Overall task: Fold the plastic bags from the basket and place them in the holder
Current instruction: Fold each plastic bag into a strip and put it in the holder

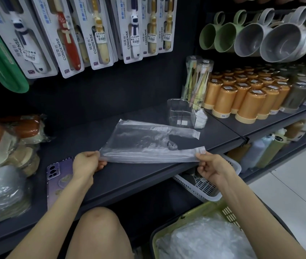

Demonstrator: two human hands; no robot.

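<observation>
Your left hand [87,163] pinches the near left corner of the plastic bag [141,141], fingers curled over the edge. Your right hand [212,168] pinches the near right corner by the handle strip. Both hands hold the near edge taut between them, lifted slightly off the shelf [129,176], while the rest of the bag lies spread flat on the dark surface, with its two handle strips pointing right.

Expect almost no weight and no stiffness. The film is thin, clear and slick, so it will likely slide on the shelf, cling to itself and trap air when you double it. Corners and edges are the places to take hold, as you are doing. A grip in the middle would probably just bunch it. Light tension should give a straight fold line. Too much pull may stretch the film or tear it at the handle cut-out.

A phone [59,170] lies on the shelf just beside your left hand. Beyond the bag, at the right end of the shelf, stands the clear holder [178,111], with something white, probably folded bags, in its right-hand compartment. The yellow-green basket [191,210] sits low by your right arm, holding a heap of loose bags [204,240]. A white basket [211,199] sits under the shelf.
</observation>
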